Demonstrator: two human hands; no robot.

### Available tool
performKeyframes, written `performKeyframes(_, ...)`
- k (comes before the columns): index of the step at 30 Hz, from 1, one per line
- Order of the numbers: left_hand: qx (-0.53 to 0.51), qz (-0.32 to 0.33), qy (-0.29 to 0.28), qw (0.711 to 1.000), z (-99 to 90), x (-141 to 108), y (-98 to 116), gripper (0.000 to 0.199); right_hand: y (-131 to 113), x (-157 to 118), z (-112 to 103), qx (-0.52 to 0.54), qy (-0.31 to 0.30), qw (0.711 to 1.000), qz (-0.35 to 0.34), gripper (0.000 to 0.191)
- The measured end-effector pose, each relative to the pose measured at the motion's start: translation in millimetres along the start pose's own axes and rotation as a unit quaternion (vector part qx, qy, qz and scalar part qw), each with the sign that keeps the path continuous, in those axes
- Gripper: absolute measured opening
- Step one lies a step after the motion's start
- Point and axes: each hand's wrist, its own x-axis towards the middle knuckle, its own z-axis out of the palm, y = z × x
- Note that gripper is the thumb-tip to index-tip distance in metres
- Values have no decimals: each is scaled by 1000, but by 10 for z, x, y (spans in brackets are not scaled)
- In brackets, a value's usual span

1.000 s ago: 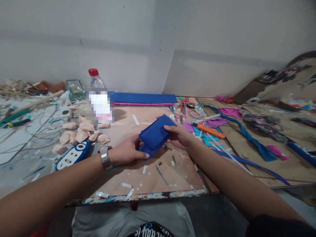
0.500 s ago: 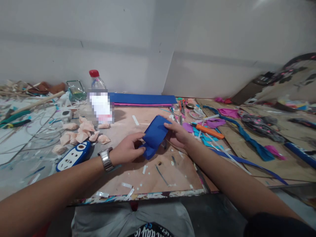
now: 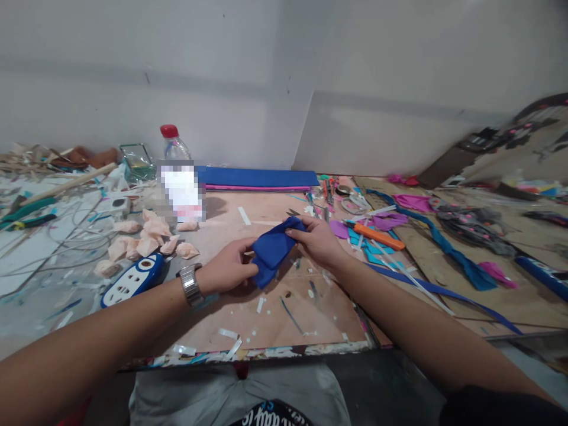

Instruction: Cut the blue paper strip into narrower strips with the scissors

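A small piece of dark blue crepe paper or cloth (image 3: pixel 274 247), I cannot tell which, is stretched between my hands above the worktable (image 3: pixel 266 325). Its upper right edge is pinched between the thumb and fingers of my right hand (image 3: pixel 316 239). At its lower left edge my left hand (image 3: pixel 233 263), with a metal watch on the wrist, is closed on it. The piece is curved and partly folded over, and some fingertips are hidden behind it. Farther back lies a long folded blue stack (image 3: pixel 261 177) with pink layers beneath.
Peach crumpled pieces (image 3: pixel 148 236), a blue-and-white power strip (image 3: pixel 133 279) and a red-capped bottle (image 3: pixel 169 133) stand at left. To the right are an orange utility knife (image 3: pixel 377 235), a long blue strip (image 3: pixel 444 290) and a twisted teal strip (image 3: pixel 444 242). Green-handled pliers (image 3: pixel 29 213) lie far left.
The blue piece has gone from a fairly flat panel to a curved, folded shape. My right hand has turned slightly, its thumb now over the edge; my left hand has barely shifted.
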Motion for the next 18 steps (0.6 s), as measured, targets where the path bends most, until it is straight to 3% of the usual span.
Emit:
performKeyframes(2,-45,-11,19,999,2,-4,0,58,-41,-29,-7,-43,16,998,-43,19)
performKeyframes(5,-76,-5,30,997,0,-9,18,69,-93,-109,18,-143,6,977,-161,17)
performKeyframes(7,-85,-11,17,996,4,-9,24,71,-104,-168,65,-189,-7,952,-239,18)
performKeyframes(9,-97,-28,-9,995,18,-4,15,66,-95,-222,131,-184,-11,947,-262,18)
performKeyframes(11,-110,-30,-33,993,37,4,-3,58,-75,-262,201,-131,-9,965,-225,36)
performKeyframes(14,-132,1,-18,991,57,21,-15,50,-33,-298,277,-28,-34,994,-104,68)
performKeyframes(18,-137,40,45,989,55,34,0,48,35,-345,320,0,-82,996,27,58)
